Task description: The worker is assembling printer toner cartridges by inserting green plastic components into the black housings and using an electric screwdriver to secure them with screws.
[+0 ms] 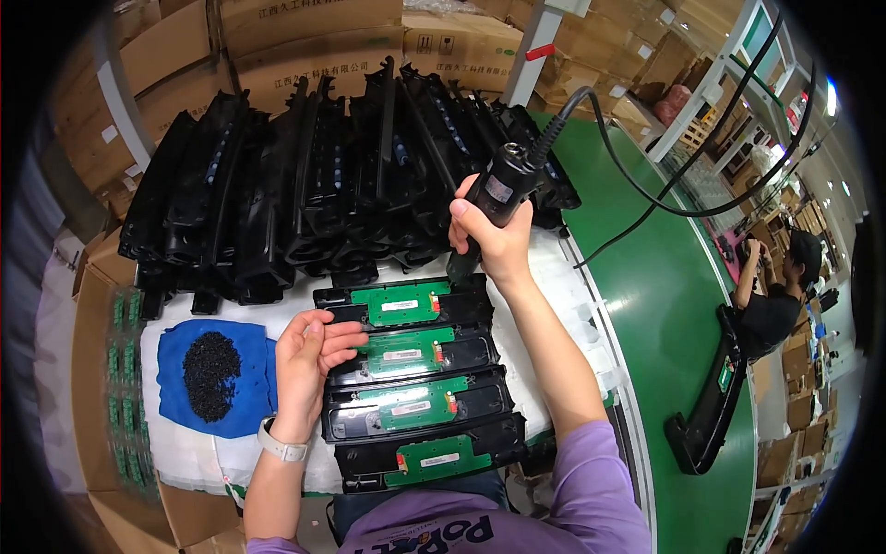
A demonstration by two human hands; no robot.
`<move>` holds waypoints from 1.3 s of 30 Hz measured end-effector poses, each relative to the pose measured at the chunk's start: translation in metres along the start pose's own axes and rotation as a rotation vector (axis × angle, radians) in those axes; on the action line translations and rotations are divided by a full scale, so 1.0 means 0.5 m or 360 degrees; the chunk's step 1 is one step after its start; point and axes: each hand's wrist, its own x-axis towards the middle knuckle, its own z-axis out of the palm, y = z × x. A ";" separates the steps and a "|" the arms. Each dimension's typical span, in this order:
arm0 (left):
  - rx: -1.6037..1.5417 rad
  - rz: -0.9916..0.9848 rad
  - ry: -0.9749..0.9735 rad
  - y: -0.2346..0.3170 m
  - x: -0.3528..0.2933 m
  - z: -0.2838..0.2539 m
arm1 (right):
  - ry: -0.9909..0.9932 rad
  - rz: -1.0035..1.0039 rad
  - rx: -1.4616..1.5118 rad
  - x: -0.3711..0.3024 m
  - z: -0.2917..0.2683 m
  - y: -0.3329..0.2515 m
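Observation:
My right hand [494,231] is wrapped round a black electric screwdriver [508,185], its cable leaving the top. The driver's lower end points down by the far right corner of the farthest of several black plastic housings [480,309]; its tip is hard to make out. Each housing bears a green circuit board [392,305] with a white label and a small red-and-yellow part. My left hand [314,355], with a white watch on the wrist, hovers at the left edge of the two farther housings. Its fingers stretch loosely over the boards; I cannot see anything held.
Many black plastic housings [268,203] are piled at the back. Small black screws [212,374] lie on a blue cloth [171,355] at left, beside packed green boards [125,406]. A green conveyor [646,342] at right carries another housing [706,425]; a person [780,295] works beyond it.

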 end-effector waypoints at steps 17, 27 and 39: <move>0.0102 0.0084 -0.0042 -0.005 0.000 -0.002 | 0.0000 0.0012 -0.0024 -0.006 0.003 0.003; 0.0097 0.0063 -0.0085 -0.017 0.001 -0.017 | 0.0058 0.0062 -0.0179 -0.012 0.027 0.017; -0.0012 0.0081 -0.0102 -0.015 -0.008 0.004 | -0.0158 0.0007 0.0246 -0.042 0.042 -0.033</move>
